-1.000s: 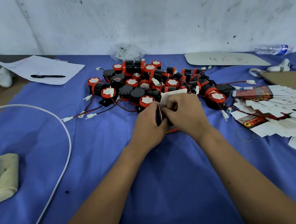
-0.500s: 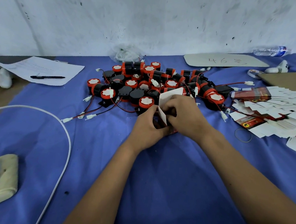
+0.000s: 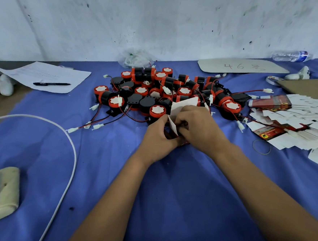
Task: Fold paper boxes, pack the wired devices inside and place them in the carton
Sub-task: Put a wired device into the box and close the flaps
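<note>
A small red and white paper box (image 3: 173, 126) is held between both hands at the table's middle, its white flaps standing up. My left hand (image 3: 160, 136) grips its left side with curled fingers. My right hand (image 3: 199, 128) grips the right side, fingers curled over the top flap. Behind them lies a heap of several black and red wired devices (image 3: 164, 91) with red-black wires and white plugs. Flat unfolded boxes (image 3: 293, 120) are spread at the right. A brown carton (image 3: 311, 87) shows at the far right edge.
Blue cloth (image 3: 168, 196) covers the table. A white cable (image 3: 71, 152) curves across the left to a power strip (image 3: 2, 194). Paper sheet with a pen (image 3: 51, 84) lies back left. A water bottle (image 3: 290, 55), a cardboard piece (image 3: 239, 66) and a rubber band (image 3: 261, 146) lie right.
The hands have turned the box slightly and a side flap now stands up between them; the hands stay in the same spot.
</note>
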Motion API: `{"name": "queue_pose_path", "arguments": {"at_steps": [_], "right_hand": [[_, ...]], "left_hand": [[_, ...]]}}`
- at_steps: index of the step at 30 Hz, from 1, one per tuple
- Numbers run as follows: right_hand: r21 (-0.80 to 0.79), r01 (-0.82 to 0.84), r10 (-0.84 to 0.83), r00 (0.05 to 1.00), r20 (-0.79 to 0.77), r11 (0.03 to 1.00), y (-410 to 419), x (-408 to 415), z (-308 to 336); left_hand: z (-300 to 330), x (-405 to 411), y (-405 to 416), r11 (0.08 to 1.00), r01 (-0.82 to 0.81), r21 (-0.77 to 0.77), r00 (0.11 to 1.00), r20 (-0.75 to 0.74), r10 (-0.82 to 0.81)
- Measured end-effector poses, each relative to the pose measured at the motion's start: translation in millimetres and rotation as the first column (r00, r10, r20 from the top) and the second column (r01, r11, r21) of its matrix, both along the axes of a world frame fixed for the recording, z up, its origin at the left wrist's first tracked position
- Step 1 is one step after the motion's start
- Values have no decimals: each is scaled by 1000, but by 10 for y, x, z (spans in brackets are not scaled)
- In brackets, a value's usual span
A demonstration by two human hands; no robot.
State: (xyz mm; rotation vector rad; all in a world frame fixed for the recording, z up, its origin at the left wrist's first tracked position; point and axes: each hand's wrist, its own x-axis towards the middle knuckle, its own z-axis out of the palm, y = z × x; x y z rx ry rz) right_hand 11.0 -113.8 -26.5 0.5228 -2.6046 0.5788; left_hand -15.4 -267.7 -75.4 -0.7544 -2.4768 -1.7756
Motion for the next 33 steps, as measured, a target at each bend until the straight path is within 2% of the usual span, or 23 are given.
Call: {"name": "queue_pose_path", "arguments": {"at_steps": [3,7,12,16,19,24,30,32,33], "right_hand": [[32,-7,6,1000,26,999,4,-9,13],[92,-58,43,987,154,994,67,8,102],[165,-48,6,970,245,985,102,30,131],[194,-81,7,934,356,978,124,51,181],[169,-93,19,919,393,981,134,106,222],[113,21,-46,973,226,993,107,150,183],[-10,63,-60,980,191,998,91,143,231],[-114,74,-66,996,68,991,129,169,205],[-231,107,-120,992,-41,967,175,171,181]], "left_hand": [[5,-2,1,1000,-1,-3,1000,11,1],[11,0,-5,1000,23,10,999,35,-23],[25,-9,-19,998,56,-2,998,28,-56],[85,-9,-79,980,179,92,969,156,-192],[137,18,-85,968,126,218,935,300,-189],[88,26,6,994,10,113,982,186,-31],[35,9,92,992,-90,94,986,149,75],[12,8,143,987,-145,74,981,140,134],[2,6,165,983,-171,62,977,139,161]]}}
